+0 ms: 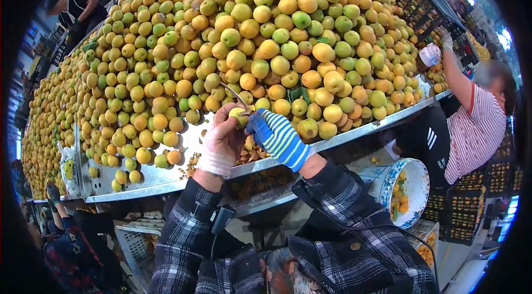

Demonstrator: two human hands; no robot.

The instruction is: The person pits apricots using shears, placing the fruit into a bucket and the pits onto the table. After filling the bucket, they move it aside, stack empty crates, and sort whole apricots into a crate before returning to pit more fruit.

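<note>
My left hand [217, 142], in a white and pink glove with bare fingertips, is closed around a round yellow-green fruit [241, 118] that looks like a persimmon. A thin brown twig [235, 94] sticks up from the fruit's top. My right hand [280, 136], in a blue and yellow striped glove, pinches the lower end of this twig against the fruit. Both hands are close together over the front edge of a metal table [191, 133]. Behind them rises a large heap of similar fruits [310, 45]. Brown scraps [252, 153] lie under my hands.
A blue and white bucket [413, 191] with orange pieces stands below the table at my right. Another person in a striped shirt [479, 133] reaches toward the heap there. Black crates [465, 213] are stacked behind. At left, a white bag [68, 169] hangs by a metal divider.
</note>
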